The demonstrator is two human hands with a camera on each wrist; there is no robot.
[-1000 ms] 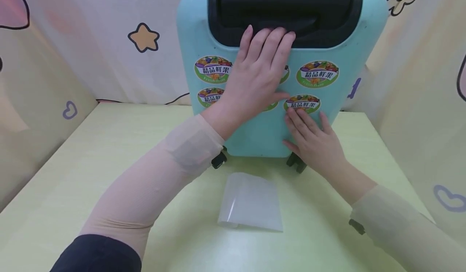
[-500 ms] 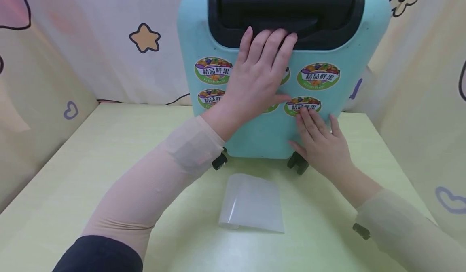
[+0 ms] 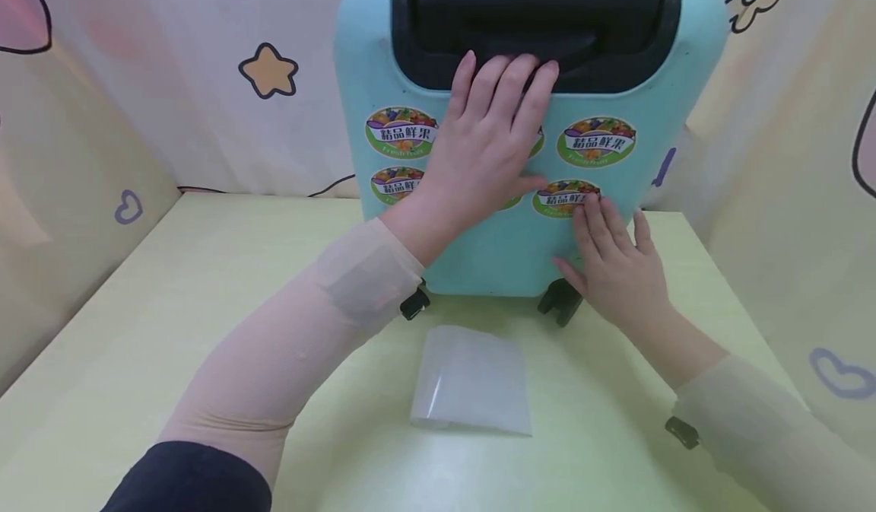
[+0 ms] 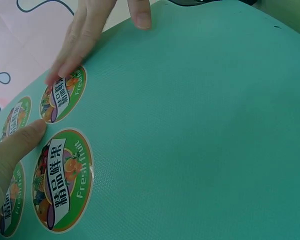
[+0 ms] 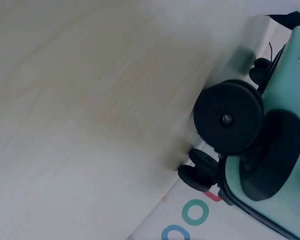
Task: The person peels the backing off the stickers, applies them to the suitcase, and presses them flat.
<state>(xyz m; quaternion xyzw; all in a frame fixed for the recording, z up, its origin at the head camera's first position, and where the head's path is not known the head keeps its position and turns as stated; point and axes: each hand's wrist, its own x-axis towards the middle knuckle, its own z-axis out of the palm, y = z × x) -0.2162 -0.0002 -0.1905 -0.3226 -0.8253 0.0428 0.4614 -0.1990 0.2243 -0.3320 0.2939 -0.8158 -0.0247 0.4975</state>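
Observation:
A light-blue suitcase (image 3: 479, 261) stands upright on the table, its front bearing several oval fruit stickers. My left hand (image 3: 482, 143) lies flat on the suitcase front, fingertips at the edge of the black handle recess (image 3: 616, 40); it partly covers the middle stickers. With straight fingers my right hand (image 3: 619, 265) touches the right end of the lower-right sticker (image 3: 563, 198). Above that sticker sits the upper-right sticker (image 3: 596, 142). In the left wrist view, the right fingers (image 4: 82, 42) rest on one sticker, and the left thumb (image 4: 22, 142) lies close beside it.
A curled translucent sheet (image 3: 472, 383) lies on the pale table (image 3: 308, 451) before the suitcase. Black wheels (image 3: 561, 300) support the case, and one wheel (image 5: 227, 118) looms large in the right wrist view. A patterned curtain (image 3: 205, 116) hangs behind.
My right hand has slid rightward along the lower-right sticker, from its lower left edge to its right end. My left hand has stayed in place.

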